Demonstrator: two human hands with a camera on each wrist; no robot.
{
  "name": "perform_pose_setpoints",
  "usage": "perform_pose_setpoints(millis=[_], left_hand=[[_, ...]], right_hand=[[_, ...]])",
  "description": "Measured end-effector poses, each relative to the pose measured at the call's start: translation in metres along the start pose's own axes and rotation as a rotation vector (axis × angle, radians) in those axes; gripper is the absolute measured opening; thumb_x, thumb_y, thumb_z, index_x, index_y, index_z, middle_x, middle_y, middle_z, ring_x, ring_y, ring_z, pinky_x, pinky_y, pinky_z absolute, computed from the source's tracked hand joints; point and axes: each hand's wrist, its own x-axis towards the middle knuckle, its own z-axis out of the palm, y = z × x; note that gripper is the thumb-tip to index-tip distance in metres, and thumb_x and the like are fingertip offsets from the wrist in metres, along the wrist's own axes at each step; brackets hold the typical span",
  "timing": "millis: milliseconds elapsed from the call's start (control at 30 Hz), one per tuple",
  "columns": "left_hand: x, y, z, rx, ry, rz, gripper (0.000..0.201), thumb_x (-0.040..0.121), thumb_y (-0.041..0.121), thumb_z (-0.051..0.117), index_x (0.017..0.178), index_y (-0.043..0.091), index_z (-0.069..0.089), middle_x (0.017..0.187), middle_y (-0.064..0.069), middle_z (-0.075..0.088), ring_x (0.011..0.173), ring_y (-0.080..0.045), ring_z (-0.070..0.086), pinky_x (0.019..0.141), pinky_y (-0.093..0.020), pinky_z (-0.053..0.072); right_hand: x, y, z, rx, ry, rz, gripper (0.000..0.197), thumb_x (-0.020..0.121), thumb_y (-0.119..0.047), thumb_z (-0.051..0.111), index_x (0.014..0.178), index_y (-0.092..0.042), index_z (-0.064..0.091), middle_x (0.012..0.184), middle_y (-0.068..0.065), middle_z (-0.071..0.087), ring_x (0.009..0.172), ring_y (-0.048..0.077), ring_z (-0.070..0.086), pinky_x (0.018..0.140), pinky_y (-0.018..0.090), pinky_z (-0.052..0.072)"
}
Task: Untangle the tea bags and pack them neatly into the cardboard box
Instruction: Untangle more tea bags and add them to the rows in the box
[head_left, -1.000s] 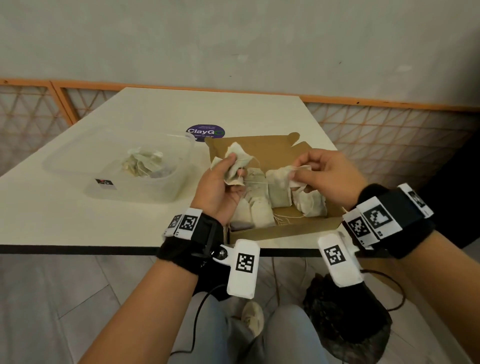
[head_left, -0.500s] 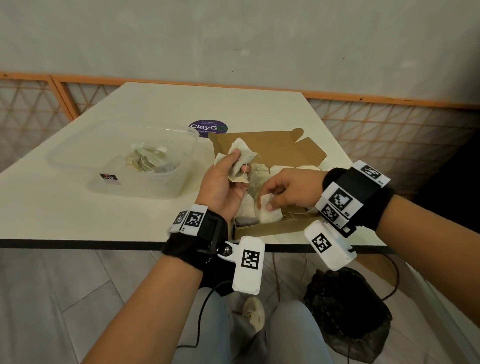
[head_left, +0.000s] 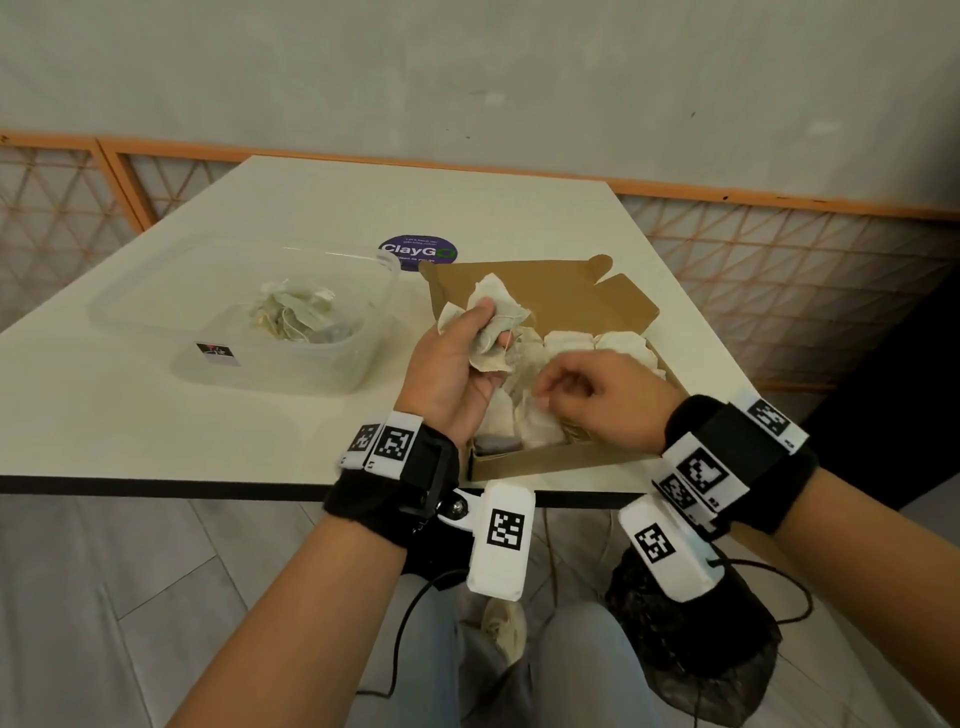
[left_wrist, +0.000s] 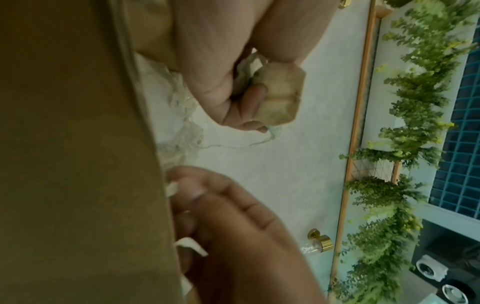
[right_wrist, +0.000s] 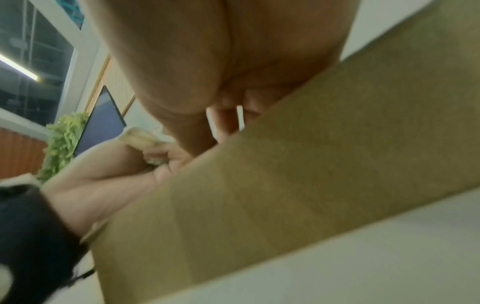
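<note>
An open brown cardboard box (head_left: 524, 460) is seen at the near edge of the white rectangular table (head_left: 130, 410), its lid flap (head_left: 571, 301) folded back on the far side. The box is partly filled with pale paper tea bags (head_left: 535, 431), laid side by side in rows; further bags (head_left: 621, 343) are visible along its far side, and a dark item in the near-left corner cannot be identified. Directly above the left part of the box, the left hand (head_left: 447, 374) is held raised with fingers and thumb curled round a crumpled bunch of pale tea bags (head_left: 493, 322); in the left wrist view the same bunch (left_wrist: 279, 96) is clenched in the fist, a thin thread trailing from it. The right hand (head_left: 602, 400) is lowered over the near-right part of the box, fingertips (head_left: 543, 400) drawn together on the packed bags; whether a bag or string is actually pinched cannot be told. In the right wrist view the box wall (right_wrist: 298, 185) fills the frame and the fingers are largely hidden behind it. To the left of the box a clear rectangular plastic container (head_left: 291, 374) is observed, holding a loose tangled heap of tea bags (head_left: 296, 317). Just beyond the box, a round purple sticker (head_left: 418, 252) lies on the table.
</note>
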Motion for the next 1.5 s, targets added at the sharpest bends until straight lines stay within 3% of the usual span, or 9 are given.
perform_pose_setpoints(millis=[133,267,433,567,667,933,1100,1267,1500], left_hand=[[-0.003,-0.003,0.003,0.156,-0.053,0.033,0.012,0.095,0.009,0.051,0.087,0.008,0.06,0.063,-0.002,0.062,0.053,-0.008,0.059,0.051,-0.022,0.051],[-0.005,-0.004,0.005,0.258,-0.103,0.027,0.018,0.096,0.02,0.053,0.101,0.007,0.063,0.088,-0.008,0.067,0.074,-0.015,0.065,0.067,-0.028,0.053],[-0.007,-0.003,0.005,0.318,-0.123,0.04,0.007,0.093,0.014,0.057,0.09,0.008,0.06,0.065,0.003,0.062,0.055,-0.004,0.057,0.044,-0.015,0.043],[-0.008,-0.004,0.003,0.323,-0.141,0.06,0.03,0.086,-0.001,0.061,0.115,-0.005,0.055,0.085,-0.01,0.064,0.069,-0.013,0.066,0.058,-0.023,0.054],[-0.007,-0.007,0.004,0.426,-0.184,0.085,0.021,0.083,-0.006,0.063,0.102,0.002,0.061,0.081,-0.007,0.068,0.07,-0.015,0.067,0.06,-0.024,0.054],[-0.011,-0.008,0.009,0.513,-0.179,0.104,0.023,0.082,-0.006,0.064,0.081,0.018,0.061,0.057,0.009,0.064,0.052,-0.002,0.059,0.054,-0.02,0.049],[-0.012,-0.011,0.011,0.574,-0.183,0.108,0.033,0.08,0.002,0.07,0.109,-0.011,0.06,0.077,-0.005,0.063,0.061,-0.007,0.058,0.061,-0.021,0.048],[-0.011,-0.01,0.01,0.589,-0.139,0.153,0.011,0.085,0.006,0.066,0.078,0.014,0.065,0.063,0.004,0.064,0.049,-0.004,0.046,0.055,-0.021,0.042],[-0.009,-0.011,0.009,0.581,-0.109,0.175,0.015,0.085,0.008,0.067,0.074,0.018,0.066,0.069,0.001,0.067,0.05,-0.005,0.044,0.051,-0.016,0.041]], right_hand=[[0.001,-0.01,-0.014,0.31,0.362,-0.103,0.031,0.081,-0.023,0.07,0.104,-0.034,0.052,0.092,-0.008,0.053,0.07,0.004,0.052,0.062,0.011,0.043],[0.001,-0.018,-0.014,0.207,0.29,-0.241,0.027,0.079,-0.019,0.072,0.096,-0.034,0.057,0.094,-0.006,0.055,0.078,0.002,0.052,0.064,0.007,0.039],[0.0,-0.01,-0.014,0.341,0.401,-0.178,0.018,0.081,-0.014,0.069,0.078,-0.03,0.062,0.079,-0.011,0.062,0.077,0.004,0.057,0.075,0.021,0.048],[-0.002,-0.01,-0.02,0.442,0.368,-0.082,0.028,0.08,-0.024,0.07,0.104,-0.026,0.058,0.099,-0.004,0.061,0.086,0.007,0.059,0.08,0.021,0.049],[0.003,-0.013,-0.031,0.426,0.18,0.023,0.047,0.081,-0.032,0.067,0.124,-0.022,0.051,0.103,-0.004,0.059,0.093,0.008,0.06,0.079,0.022,0.047],[0.006,-0.009,-0.052,0.566,0.249,0.075,0.007,0.08,-0.01,0.068,0.082,-0.016,0.065,0.077,0.0,0.065,0.064,0.007,0.058,0.055,0.014,0.043],[0.002,-0.004,-0.058,0.312,0.106,0.071,0.017,0.077,-0.017,0.073,0.093,-0.014,0.066,0.088,0.009,0.069,0.073,0.013,0.064,0.067,0.022,0.049],[-0.003,0.006,-0.07,0.027,0.082,0.065,0.021,0.076,-0.021,0.074,0.087,-0.003,0.07,0.089,0.026,0.065,0.073,0.022,0.053,0.072,0.03,0.039],[-0.017,0.033,-0.087,-0.318,-0.126,0.223,0.013,0.08,-0.033,0.069,0.087,-0.023,0.07,0.084,-0.013,0.058,0.077,0.002,0.05,0.069,0.009,0.032]])
